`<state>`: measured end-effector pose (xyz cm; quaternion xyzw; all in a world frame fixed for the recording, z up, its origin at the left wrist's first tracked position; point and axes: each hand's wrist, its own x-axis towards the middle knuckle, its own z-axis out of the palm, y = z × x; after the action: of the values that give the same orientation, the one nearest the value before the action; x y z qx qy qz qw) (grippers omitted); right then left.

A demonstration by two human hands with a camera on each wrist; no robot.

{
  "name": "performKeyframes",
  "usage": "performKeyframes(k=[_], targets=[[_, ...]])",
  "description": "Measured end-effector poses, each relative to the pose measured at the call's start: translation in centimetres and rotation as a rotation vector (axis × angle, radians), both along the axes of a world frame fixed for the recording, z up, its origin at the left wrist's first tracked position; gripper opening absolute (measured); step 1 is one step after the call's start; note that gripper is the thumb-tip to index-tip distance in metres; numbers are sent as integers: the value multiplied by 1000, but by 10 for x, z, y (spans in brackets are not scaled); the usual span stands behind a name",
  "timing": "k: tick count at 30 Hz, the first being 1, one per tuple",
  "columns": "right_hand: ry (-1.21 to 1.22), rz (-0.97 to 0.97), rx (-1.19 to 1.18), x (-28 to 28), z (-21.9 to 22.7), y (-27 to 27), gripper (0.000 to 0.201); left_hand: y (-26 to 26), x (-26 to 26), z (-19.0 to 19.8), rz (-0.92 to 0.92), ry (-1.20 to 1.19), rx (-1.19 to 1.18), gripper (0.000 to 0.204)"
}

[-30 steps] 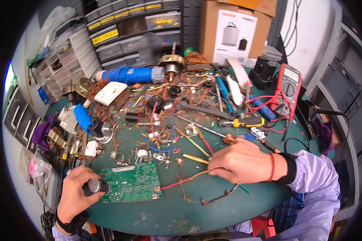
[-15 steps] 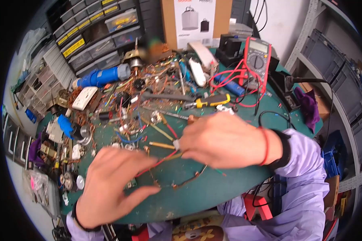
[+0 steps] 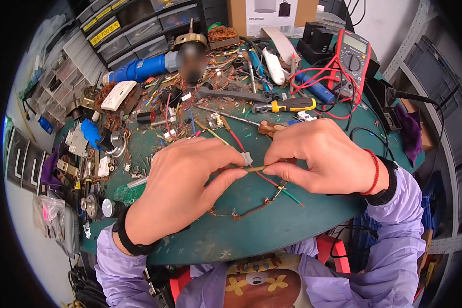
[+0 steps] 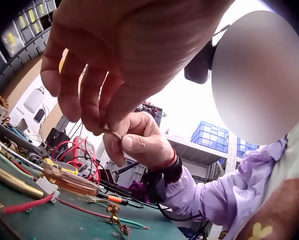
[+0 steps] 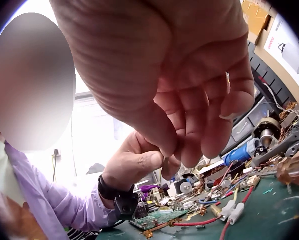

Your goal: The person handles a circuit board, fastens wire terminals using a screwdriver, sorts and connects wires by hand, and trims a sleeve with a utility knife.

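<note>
A short length of yellow-brown wire [image 3: 255, 169] stretches between the two hands above the bench. My left hand [image 3: 182, 172] pinches its left end between thumb and forefinger. The right hand [image 3: 318, 156] pinches the other end, fingertips close to the left ones. In the left wrist view the wire [image 4: 112, 133] shows thin between the fingers. A light-grey connector [image 3: 247, 158] sits just behind the fingertips, and in the right wrist view wires run into pale connectors [image 5: 236, 212]. A red wire [image 3: 267, 179] passes below the hands, near a green wire end [image 3: 293, 199].
A green circuit board [image 3: 128, 193] lies partly behind the left forearm. Beyond the hands are a wooden-handled screwdriver [image 3: 268, 128], a yellow-black tool [image 3: 292, 104] and scattered wire scraps. A red multimeter [image 3: 351, 59] stands at the back right, a blue plug [image 3: 141, 68] at the back left.
The left hand has let go of the round cylindrical part by the circuit board and moved right, to the wire. My right hand still holds the wire. The head view has shifted.
</note>
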<state>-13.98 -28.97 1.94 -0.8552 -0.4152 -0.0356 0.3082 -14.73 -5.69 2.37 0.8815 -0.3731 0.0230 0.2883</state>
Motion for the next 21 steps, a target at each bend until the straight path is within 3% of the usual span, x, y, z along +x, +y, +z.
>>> performKeyframes(k=[5,7,9,12,16,19,21], targets=[[28,19,7,3,2,7,12,4,-4,4,27,-55,-1,13],[66,-31,14,3,11,0,14,10,-3,10,68,-155,-108,11],[50,-125,13,6,11,-16,19,22,-4,21,110,-35,-210,9],[180,-316,-215,7,16,-40,16,37,-3,29,143,90,-320,11],[-15,-312,-345,7,-8,-68,12,39,4,18,191,245,-429,8],[-5,-366,-394,6,-5,-73,10,39,7,19,226,365,-443,9],[9,-394,-423,6,-2,-79,10,44,6,19,237,387,-587,10]])
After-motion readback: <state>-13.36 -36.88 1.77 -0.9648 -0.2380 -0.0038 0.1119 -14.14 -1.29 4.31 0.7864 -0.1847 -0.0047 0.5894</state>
